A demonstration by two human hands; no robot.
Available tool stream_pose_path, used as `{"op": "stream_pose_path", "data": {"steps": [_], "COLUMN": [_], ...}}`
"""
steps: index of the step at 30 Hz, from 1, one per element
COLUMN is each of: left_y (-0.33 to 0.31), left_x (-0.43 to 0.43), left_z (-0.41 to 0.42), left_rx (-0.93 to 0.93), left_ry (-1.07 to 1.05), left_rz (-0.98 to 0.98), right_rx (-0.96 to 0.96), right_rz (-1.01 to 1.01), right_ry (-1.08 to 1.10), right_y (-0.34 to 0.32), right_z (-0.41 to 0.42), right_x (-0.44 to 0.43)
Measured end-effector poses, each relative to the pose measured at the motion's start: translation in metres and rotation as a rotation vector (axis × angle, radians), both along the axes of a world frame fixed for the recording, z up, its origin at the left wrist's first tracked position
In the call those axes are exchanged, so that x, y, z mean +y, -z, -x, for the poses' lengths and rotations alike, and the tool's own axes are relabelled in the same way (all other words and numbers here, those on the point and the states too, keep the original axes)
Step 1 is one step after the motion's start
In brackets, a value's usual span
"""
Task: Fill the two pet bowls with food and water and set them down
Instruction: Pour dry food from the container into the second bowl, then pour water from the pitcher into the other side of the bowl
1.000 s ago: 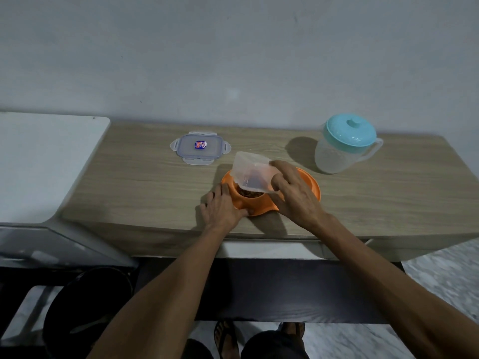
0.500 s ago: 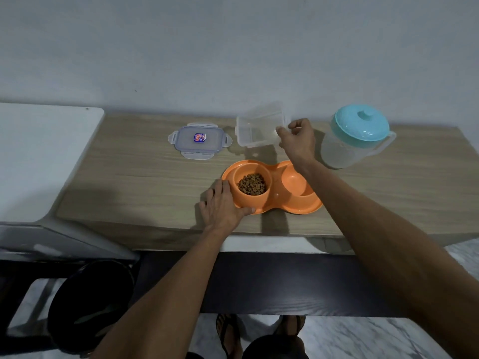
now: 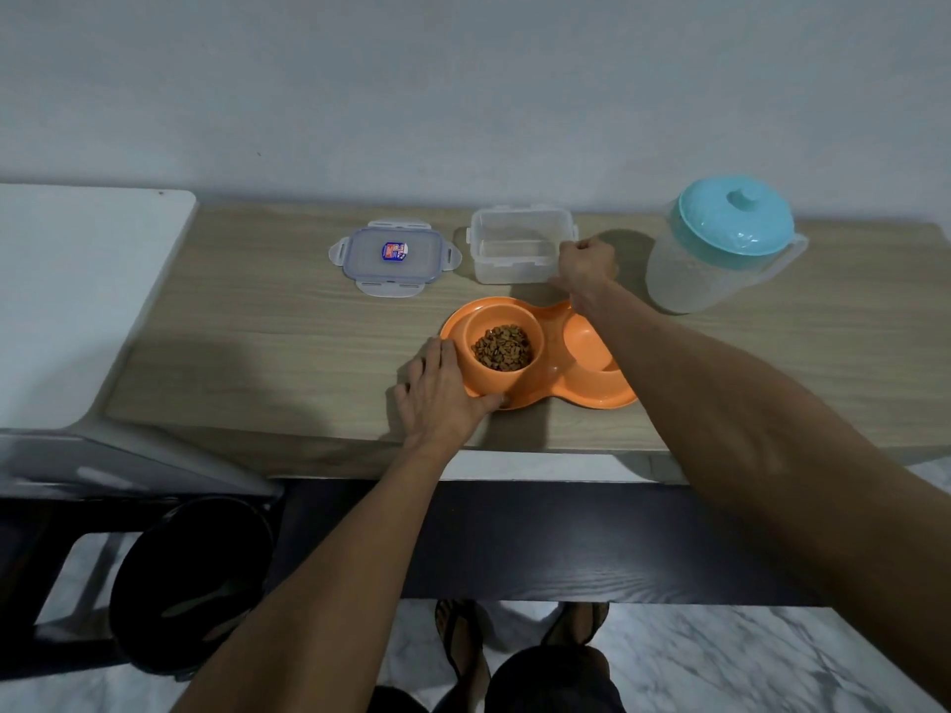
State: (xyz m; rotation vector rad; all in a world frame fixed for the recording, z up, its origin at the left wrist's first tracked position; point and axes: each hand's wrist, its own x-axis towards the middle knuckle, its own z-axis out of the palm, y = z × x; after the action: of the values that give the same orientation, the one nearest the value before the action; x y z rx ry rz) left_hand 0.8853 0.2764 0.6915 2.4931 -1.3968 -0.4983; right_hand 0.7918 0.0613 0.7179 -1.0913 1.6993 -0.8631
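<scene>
Wooden desk (image 3: 257, 352) against pale wall. Your left hand (image 3: 442, 398) pressing flat, fingers spread, steadying orange double bowl (image 3: 550, 375); kibble (image 3: 502, 347) sitting in left well. Your right hand (image 3: 586, 265), fingers curled, pinching empty food container (image 3: 514, 249) corner, parking it clear. Water pitcher (image 3: 720, 249) standing nearby.

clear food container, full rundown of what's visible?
The clear container is a rectangular tub of translucent plastic, lidless and apparently empty. It stands upright at the back of the wooden counter, between its lid and the pitcher, behind the orange double bowl. The right hand is closed at its right front corner, apparently gripping it.
</scene>
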Motion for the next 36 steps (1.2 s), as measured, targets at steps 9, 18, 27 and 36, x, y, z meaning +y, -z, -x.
{"op": "stream_pose_path", "data": {"steps": [9, 18, 27, 36], "left_y": [-0.001, -0.019, -0.024, -0.010], "left_x": [0.002, -0.026, -0.068, -0.071], "left_z": [-0.002, 0.034, 0.080, 0.086], "left_rx": [0.034, -0.134, -0.140, -0.187], "left_ry": [0.020, 0.188, 0.333, 0.319], "left_rz": [0.035, 0.165, 0.093, 0.066], "right_rx": [0.055, 0.125, 0.004, -0.165], "right_rz": [-0.039, 0.066, 0.098, 0.126], "right_ry": [-0.053, 0.095, 0.495, 0.465], "right_y": [-0.017, -0.009, -0.026, -0.030], "right_z": [0.020, 0.106, 0.199, 0.213], "right_x": [0.018, 0.034, 0.009, -0.050]}}
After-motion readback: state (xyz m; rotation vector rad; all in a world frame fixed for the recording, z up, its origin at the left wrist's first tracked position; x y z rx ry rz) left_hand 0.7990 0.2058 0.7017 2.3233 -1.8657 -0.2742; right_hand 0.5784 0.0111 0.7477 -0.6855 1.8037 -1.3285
